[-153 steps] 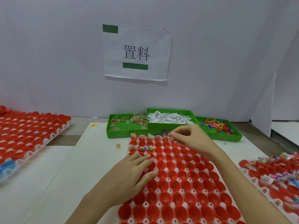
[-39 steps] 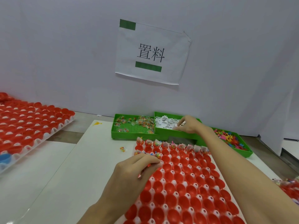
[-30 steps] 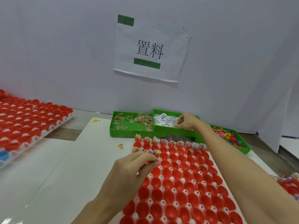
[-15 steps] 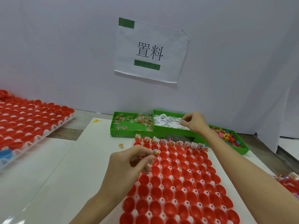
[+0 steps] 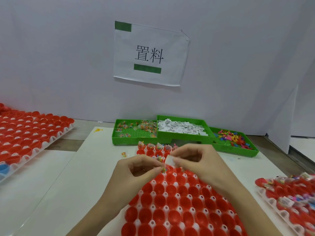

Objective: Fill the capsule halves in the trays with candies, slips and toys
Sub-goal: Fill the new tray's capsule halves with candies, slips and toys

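A white tray of red capsule halves (image 5: 172, 206) lies in front of me. Its far row holds candy packets and slips. My left hand (image 5: 136, 169) hovers over the tray's far left part and pinches small candy packets (image 5: 164, 169) between thumb and fingers. My right hand (image 5: 197, 160) meets it there, pinching a white paper slip (image 5: 169, 160). Behind the tray stand three green bins: candies (image 5: 134, 132), slips (image 5: 180, 129) and coloured toys (image 5: 233, 138).
A second tray of red halves (image 5: 29, 133) lies at the far left with a blue half (image 5: 4, 168) at its near edge. A tray with filled capsules (image 5: 289, 193) sits at the right. One loose candy packet (image 5: 124, 154) lies on the white table. A labelled sheet (image 5: 150, 53) hangs on the back wall.
My right hand came back from the slips bin with a slip and now meets my left hand over the tray. The left hand stayed holding candy packets.
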The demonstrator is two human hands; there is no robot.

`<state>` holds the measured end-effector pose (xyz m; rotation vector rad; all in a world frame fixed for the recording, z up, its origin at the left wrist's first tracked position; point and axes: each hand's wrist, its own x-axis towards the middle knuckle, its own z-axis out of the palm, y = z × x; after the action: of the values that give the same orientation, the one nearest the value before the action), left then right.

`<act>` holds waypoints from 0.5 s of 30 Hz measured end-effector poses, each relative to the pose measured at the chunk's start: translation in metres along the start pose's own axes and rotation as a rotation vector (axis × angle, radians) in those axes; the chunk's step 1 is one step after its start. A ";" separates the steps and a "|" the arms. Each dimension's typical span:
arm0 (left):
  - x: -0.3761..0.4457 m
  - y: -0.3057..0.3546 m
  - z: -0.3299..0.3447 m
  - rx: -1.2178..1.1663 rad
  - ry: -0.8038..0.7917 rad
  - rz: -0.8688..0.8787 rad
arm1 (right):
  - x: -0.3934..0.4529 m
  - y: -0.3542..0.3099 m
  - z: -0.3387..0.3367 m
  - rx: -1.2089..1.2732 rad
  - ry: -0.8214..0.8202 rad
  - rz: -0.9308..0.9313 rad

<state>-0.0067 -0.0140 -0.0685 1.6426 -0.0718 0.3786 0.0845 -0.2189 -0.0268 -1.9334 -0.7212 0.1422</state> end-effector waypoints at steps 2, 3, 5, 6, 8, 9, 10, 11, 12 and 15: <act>-0.001 0.000 0.002 -0.004 0.005 0.003 | -0.008 -0.004 0.008 0.038 -0.044 -0.030; -0.002 -0.001 0.004 -0.013 0.000 0.007 | -0.010 -0.004 0.011 0.052 -0.051 -0.039; -0.003 -0.003 0.006 -0.014 -0.011 0.026 | -0.013 -0.003 0.013 0.068 -0.049 -0.054; -0.004 -0.004 0.007 -0.008 -0.004 0.035 | -0.015 -0.001 0.014 0.068 -0.050 -0.059; -0.004 -0.006 0.009 0.008 0.019 0.044 | -0.018 0.003 0.015 0.080 -0.068 -0.057; -0.004 -0.007 0.009 0.013 0.025 0.041 | -0.020 0.005 0.015 0.089 -0.083 -0.053; -0.003 -0.008 0.009 0.016 0.024 0.036 | -0.020 0.007 0.014 0.091 -0.093 -0.053; -0.003 -0.010 0.009 0.020 0.021 0.031 | -0.020 0.009 0.012 0.083 -0.093 -0.053; -0.003 -0.011 0.009 0.026 0.021 0.026 | -0.019 0.011 0.011 0.073 -0.081 -0.049; -0.002 -0.012 0.009 0.034 0.043 0.008 | -0.014 0.019 0.004 0.079 -0.010 -0.007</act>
<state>-0.0039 -0.0223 -0.0812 1.6672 -0.0399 0.4232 0.0792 -0.2290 -0.0481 -1.8562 -0.7184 0.1741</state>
